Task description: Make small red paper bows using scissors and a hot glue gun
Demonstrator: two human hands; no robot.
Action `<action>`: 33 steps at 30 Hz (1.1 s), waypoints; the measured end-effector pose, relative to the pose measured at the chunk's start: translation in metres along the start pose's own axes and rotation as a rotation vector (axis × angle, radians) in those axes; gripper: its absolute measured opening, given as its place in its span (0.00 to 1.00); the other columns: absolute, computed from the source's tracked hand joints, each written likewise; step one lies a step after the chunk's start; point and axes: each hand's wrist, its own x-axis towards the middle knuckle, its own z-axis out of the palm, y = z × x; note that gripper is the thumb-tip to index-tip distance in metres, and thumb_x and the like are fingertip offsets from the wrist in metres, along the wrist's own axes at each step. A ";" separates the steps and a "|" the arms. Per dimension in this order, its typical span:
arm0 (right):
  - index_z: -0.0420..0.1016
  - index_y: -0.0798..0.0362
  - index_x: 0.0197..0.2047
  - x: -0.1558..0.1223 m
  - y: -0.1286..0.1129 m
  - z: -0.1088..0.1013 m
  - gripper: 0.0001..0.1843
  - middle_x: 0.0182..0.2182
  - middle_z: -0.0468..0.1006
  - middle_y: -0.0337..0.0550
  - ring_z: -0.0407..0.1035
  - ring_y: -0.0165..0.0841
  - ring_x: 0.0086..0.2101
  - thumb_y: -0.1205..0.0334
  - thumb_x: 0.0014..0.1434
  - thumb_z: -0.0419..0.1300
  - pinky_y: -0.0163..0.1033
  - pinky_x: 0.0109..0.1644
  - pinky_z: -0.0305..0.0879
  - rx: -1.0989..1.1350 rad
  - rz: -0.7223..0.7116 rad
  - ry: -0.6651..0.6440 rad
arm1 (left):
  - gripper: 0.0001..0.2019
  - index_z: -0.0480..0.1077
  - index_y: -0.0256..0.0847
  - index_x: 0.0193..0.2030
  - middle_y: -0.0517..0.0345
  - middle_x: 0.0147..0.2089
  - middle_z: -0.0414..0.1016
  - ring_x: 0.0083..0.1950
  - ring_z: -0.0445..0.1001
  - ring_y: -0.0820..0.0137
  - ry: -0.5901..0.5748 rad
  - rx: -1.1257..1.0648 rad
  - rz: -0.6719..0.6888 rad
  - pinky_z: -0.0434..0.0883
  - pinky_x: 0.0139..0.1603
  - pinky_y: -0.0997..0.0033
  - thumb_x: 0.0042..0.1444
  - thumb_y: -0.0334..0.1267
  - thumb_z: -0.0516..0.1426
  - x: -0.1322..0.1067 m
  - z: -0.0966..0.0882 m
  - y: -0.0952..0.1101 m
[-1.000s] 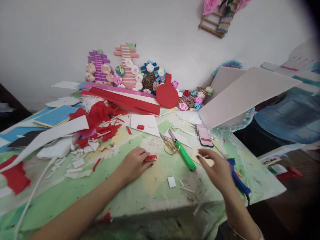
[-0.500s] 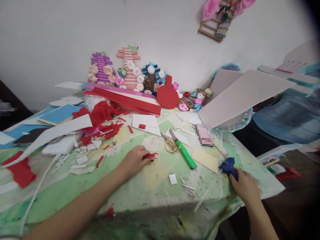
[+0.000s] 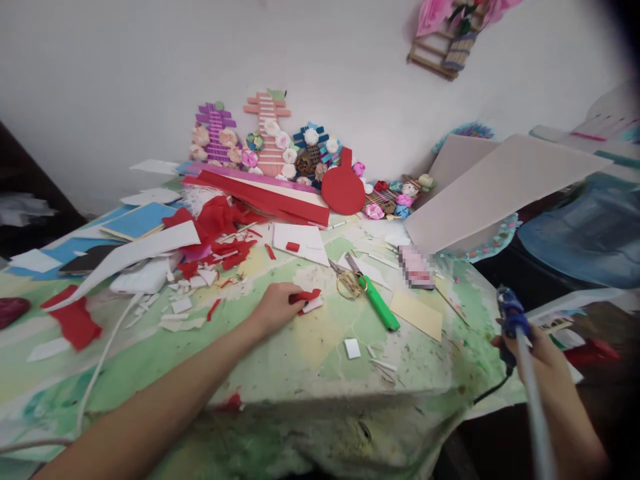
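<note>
Head view: your left hand (image 3: 277,308) rests palm-down on the green-and-yellow painted table cover (image 3: 310,373). Its fingers are pinched closed on a small red paper scrap (image 3: 306,295). The scrap projects past the fingertips to the right, and a small white foam strip (image 3: 313,305) lies against its lower edge.

Your right hand (image 3: 543,353) is beyond the table's right edge, wrapped closed around the grip of a blue hot-glue gun (image 3: 509,313). The gun sits above the hand and points away from you. A pale glue stick (image 3: 534,400) runs from its back toward the camera, and a black cord (image 3: 493,390) trails to the table corner. The gun and the scrap are well apart.

Between your hands lie gold-handled scissors (image 3: 347,283), a green-handled craft knife (image 3: 380,308), a cream card rectangle (image 3: 417,315) and a small white foam square (image 3: 353,348).

The pink phone (image 3: 416,267) beyond the card is blurred, so nothing on it can be read. Any marking on the gun body is too blurred to read.
</note>
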 end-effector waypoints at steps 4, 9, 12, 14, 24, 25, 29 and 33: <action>0.68 0.48 0.41 -0.016 -0.052 -0.001 0.17 0.42 0.73 0.58 0.63 0.29 0.24 0.49 0.51 0.61 0.44 0.30 0.61 0.720 0.109 -0.068 | 0.07 0.77 0.39 0.31 0.57 0.30 0.78 0.31 0.73 0.69 -0.016 -0.011 -0.010 0.66 0.33 0.72 0.49 0.29 0.56 0.000 -0.001 0.001; 0.71 0.51 0.37 -0.050 -0.112 0.024 0.18 0.27 0.70 0.40 0.49 0.21 0.16 0.47 0.50 0.63 0.34 0.21 0.48 0.902 0.073 -0.364 | 0.13 0.74 0.38 0.43 0.57 0.31 0.78 0.32 0.74 0.68 -0.003 -0.015 -0.021 0.68 0.36 0.70 0.49 0.29 0.56 -0.003 -0.001 0.002; 0.68 0.55 0.25 -0.071 -0.137 0.050 0.21 0.13 0.61 0.34 0.52 0.23 0.15 0.45 0.51 0.63 0.33 0.20 0.47 0.812 0.102 -0.588 | 0.22 0.65 0.39 0.52 0.57 0.36 0.77 0.34 0.73 0.69 0.028 -0.036 0.037 0.69 0.38 0.69 0.48 0.27 0.57 -0.004 0.002 0.001; 0.66 0.55 0.20 -0.082 -0.151 0.067 0.23 0.11 0.62 0.36 0.55 0.24 0.15 0.45 0.51 0.63 0.33 0.19 0.50 0.697 0.082 -0.668 | 0.20 0.62 0.40 0.49 0.56 0.39 0.75 0.34 0.72 0.71 0.047 -0.076 0.089 0.69 0.37 0.70 0.48 0.26 0.56 -0.005 0.005 0.001; 0.65 0.52 0.14 -0.100 -0.179 0.109 0.22 0.10 0.68 0.40 0.63 0.28 0.13 0.51 0.54 0.58 0.33 0.20 0.59 0.369 0.044 -0.726 | 0.11 0.62 0.39 0.23 0.52 0.47 0.71 0.47 0.71 0.68 0.021 -0.087 0.295 0.68 0.48 0.68 0.45 0.19 0.51 -0.004 0.001 -0.002; 0.65 0.52 0.15 -0.100 -0.180 0.110 0.21 0.10 0.68 0.39 0.63 0.28 0.13 0.52 0.54 0.58 0.33 0.20 0.60 0.366 0.038 -0.738 | 0.11 0.64 0.39 0.24 0.52 0.46 0.71 0.47 0.72 0.68 0.013 -0.083 0.301 0.68 0.48 0.68 0.45 0.19 0.51 -0.004 0.000 -0.002; 0.66 0.52 0.19 -0.100 -0.183 0.122 0.16 0.12 0.69 0.37 0.64 0.29 0.15 0.55 0.53 0.57 0.33 0.20 0.59 0.382 -0.051 -0.745 | 0.11 0.70 0.39 0.26 0.53 0.41 0.74 0.42 0.73 0.69 -0.013 -0.075 0.300 0.69 0.46 0.69 0.46 0.21 0.52 -0.006 -0.003 0.002; 0.71 0.53 0.24 -0.099 -0.184 0.132 0.10 0.14 0.69 0.37 0.66 0.31 0.19 0.56 0.52 0.58 0.34 0.23 0.60 0.338 -0.161 -0.673 | 0.05 0.71 0.39 0.30 0.56 0.33 0.73 0.34 0.71 0.70 -0.020 -0.046 0.270 0.68 0.37 0.70 0.50 0.27 0.56 -0.006 -0.005 0.005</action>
